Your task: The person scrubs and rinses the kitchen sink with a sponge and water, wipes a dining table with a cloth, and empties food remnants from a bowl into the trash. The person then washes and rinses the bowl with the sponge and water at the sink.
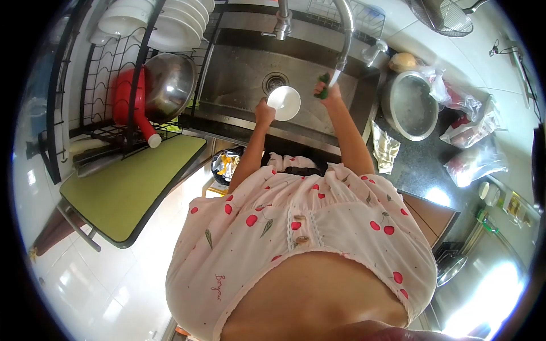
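Over the steel sink [227, 85], my left hand [265, 112] grips the rim of a white bowl [287, 104], its inside turned up. The bowl is near the round drain [276, 83]. My right hand [328, 92], closed around a dark green scrubber [322, 86], is to the right of the bowl and apart from it. Water runs from the curved faucet [347, 34] beside my right hand.
Left: a dish rack [94, 102] with white bowls, a metal bowl [169, 85] and a red item [126, 96], above a green board [131, 187]. Right: a metal basin [410, 105], a cloth [385, 149] and plastic bags [475, 162] on the dark counter.
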`<state>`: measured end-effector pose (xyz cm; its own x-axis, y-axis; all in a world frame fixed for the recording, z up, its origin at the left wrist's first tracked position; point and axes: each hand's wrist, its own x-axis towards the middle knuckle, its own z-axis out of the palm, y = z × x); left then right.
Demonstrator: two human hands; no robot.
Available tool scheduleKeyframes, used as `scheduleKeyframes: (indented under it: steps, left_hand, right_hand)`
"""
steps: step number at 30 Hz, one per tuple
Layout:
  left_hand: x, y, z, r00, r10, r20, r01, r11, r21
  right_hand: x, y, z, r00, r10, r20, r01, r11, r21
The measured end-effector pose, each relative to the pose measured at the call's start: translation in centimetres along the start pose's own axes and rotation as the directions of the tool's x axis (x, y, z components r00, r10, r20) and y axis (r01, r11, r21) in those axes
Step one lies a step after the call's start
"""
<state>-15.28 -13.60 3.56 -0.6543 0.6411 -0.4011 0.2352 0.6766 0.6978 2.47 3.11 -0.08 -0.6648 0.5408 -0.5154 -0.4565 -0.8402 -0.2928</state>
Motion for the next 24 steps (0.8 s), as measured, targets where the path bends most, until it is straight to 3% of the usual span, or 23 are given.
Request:
scheduleKeyframes:
  steps: [1,4,7,10,11,13,16,22,24]
  left_hand:
    - [-0.3,0.9,-0.5,0.999,-0.04,0.019,0.041,0.998,-0.047]
    - [-0.6,1.0,-0.6,0.998,-0.065,0.025,0.067,0.995,-0.079]
    - [-0.4,0.8,-0.5,1.0,-0.008,0.011,0.008,1.0,0.007]
    - [-0.5,0.7,-0.4,0.996,0.091,-0.023,-0.087,0.987,0.133]
    - [-0.5,0.7,-0.4,0.991,0.129,-0.038,-0.12,0.977,0.176]
    - [-0.6,0.8,-0.5,0.991,0.133,-0.033,-0.127,0.98,0.153]
    - [-0.6,0.7,-0.5,0.988,0.152,-0.01,-0.149,0.979,0.138]
    - [-0.2,0.2,-0.1,0.985,0.172,-0.006,-0.17,0.976,0.137]
    - [0.0,-0.2,0.1,0.983,0.184,-0.015,-0.181,0.975,0.131]
  right_hand:
    - [-0.5,-0.3,0.5,0.97,0.095,0.224,-0.133,0.978,0.163]
    - [-6.3,-0.5,7.6,0.999,-0.005,0.054,-0.004,0.987,0.158]
    - [-6.8,-0.1,6.9,0.978,-0.026,0.209,-0.025,0.97,0.24]
    - [-7.0,0.0,7.0,0.981,-0.061,0.185,0.022,0.978,0.208]
    - [-6.9,-0.1,6.7,0.98,-0.034,0.194,-0.024,0.958,0.287]
    - [-6.5,-0.3,5.9,0.975,0.019,0.221,-0.115,0.893,0.434]
    - [-6.6,-0.3,5.3,0.954,0.03,0.299,-0.169,0.875,0.453]
    - [-6.4,-0.6,5.9,0.981,0.058,0.185,-0.136,0.886,0.444]
    - [-7.1,-0.5,7.9,0.999,-0.003,0.033,-0.008,0.947,0.321]
